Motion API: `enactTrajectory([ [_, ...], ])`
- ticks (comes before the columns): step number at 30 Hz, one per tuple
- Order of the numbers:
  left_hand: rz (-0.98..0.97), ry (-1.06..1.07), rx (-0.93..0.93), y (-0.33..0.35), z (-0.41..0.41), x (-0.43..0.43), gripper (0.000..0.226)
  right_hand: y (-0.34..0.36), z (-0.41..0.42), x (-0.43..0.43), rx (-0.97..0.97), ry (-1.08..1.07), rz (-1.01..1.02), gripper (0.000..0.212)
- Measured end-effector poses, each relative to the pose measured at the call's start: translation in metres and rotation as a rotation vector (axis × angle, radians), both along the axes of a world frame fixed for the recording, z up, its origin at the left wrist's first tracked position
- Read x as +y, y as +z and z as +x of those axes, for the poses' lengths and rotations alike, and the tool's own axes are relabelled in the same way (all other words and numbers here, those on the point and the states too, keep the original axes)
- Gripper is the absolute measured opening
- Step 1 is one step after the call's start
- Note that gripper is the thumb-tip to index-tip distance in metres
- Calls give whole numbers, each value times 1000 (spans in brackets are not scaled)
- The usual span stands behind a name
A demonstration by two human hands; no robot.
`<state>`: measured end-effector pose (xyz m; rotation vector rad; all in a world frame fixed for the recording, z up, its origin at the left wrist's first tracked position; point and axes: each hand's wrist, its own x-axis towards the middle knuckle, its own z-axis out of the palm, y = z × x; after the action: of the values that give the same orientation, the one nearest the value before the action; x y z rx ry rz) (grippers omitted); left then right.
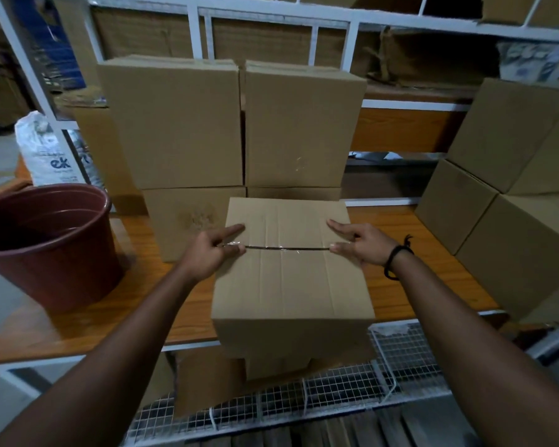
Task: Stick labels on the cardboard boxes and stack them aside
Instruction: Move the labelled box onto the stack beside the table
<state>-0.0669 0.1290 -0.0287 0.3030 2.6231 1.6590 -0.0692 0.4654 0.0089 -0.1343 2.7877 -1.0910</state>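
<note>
- Cardboard box [291, 285] sits at the front edge of the wooden table [110, 304], closed, top flaps facing up. Its near side overhangs the table edge a little.
- Clear strip [288, 249] is stretched taut across the box top, running left to right. It is seen edge-on as a thin dark line with shiny glints. Cannot tell whether it touches the cardboard or hangs just above it.
- Left hand [207, 250] pinches the strip's left end between thumb and a curled finger, with the index finger pointing out straight over the box's left edge.
- Right hand [362, 245] pinches the strip's right end in the same way, index finger stretched forward over the box top. A black wristband [396, 256] is on that wrist.
- Behind the box, touching or nearly so: stacked boxes [175, 124], two columns side by side, two high.
- A further box stack [504, 133] stands at the right end of the table, set at an angle.
- Maroon bucket [46, 240] stands on the table's left, well apart from the box. A white printed sack [42, 150] is behind it.
- Wire mesh rack [352, 382] lies below the table's front edge, with more cardboard under the box.
- White shelf frame [194, 27] runs across the back.
</note>
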Motion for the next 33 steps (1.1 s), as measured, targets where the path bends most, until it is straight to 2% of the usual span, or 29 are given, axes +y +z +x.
enactTrajectory([
  [6, -20, 10, -62, -3, -18, 7, 46, -13, -31, -4, 4, 3, 8, 48],
  [11, 150, 58, -80, -3, 4, 4, 48, -19, -36, -5, 42, -30, 47, 46],
  [14, 207, 63, -88, -7, 16, 4, 49, -20, -25, -3, 103, -37, 34, 51],
  [16, 200, 47, -104, -8, 19, 6, 59, -20, -14, 1, 122, -44, -35, 55],
  [22, 120, -20, -160, -3, 5, 17, 75, -28, 6, -7, -22, 59, -99, 78],
  [25, 104, -33, -153, -3, 2, 22, 77, -28, 10, -3, 3, 7, -161, 80],
  [30, 134, -104, -183, -2, -1, 50, 98, -26, 28, 33, -1, -84, -156, 81],
  [33, 128, -172, -160, -3, -4, 86, 99, -21, 45, 66, 9, -150, -156, 82],
])
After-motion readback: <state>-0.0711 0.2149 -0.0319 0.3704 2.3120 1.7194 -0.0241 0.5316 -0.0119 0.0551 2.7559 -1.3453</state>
